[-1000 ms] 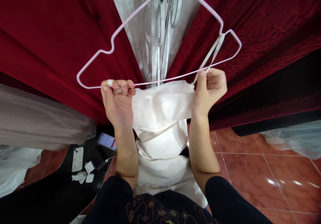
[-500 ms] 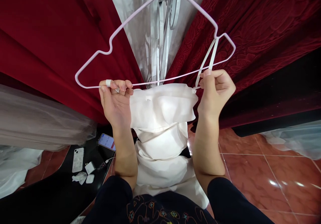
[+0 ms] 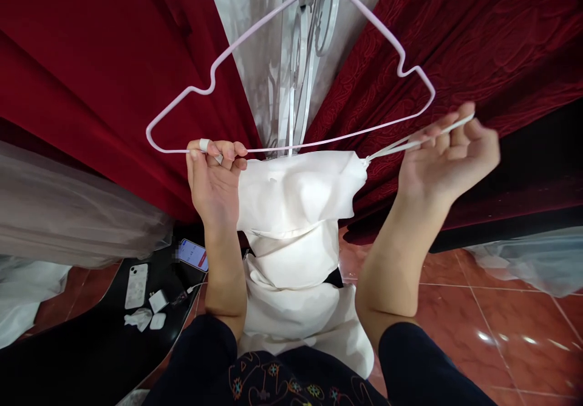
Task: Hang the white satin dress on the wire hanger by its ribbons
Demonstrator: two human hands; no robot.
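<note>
A pale pink hanger (image 3: pixel 364 13) hangs before me, its lower bar slanting across the view. My left hand (image 3: pixel 214 181) is closed around the left part of that bar, with white tape on a finger. Just below the bar hangs a white dress (image 3: pixel 296 193), its top edge close to my left fingertips. From the dress's right top corner a thin white strap (image 3: pixel 392 147) stretches out to the right. My right hand (image 3: pixel 449 157) has the strap looped over its fingers, apart from the hanger's right end.
Dark red curtains (image 3: pixel 113 60) flank a white metal frame (image 3: pixel 300 84). At lower left, a black surface (image 3: pixel 82 339) bears a lit phone (image 3: pixel 194 254), a white phone (image 3: pixel 136 286) and a charger (image 3: pixel 158 300). Reddish floor tiles (image 3: pixel 455 321) lie at right.
My right hand has moved right, pulling the strap off the hanger's right notch and stretching it sideways. My left hand keeps its grip on the bar; the hanger shifts slightly right in view.
</note>
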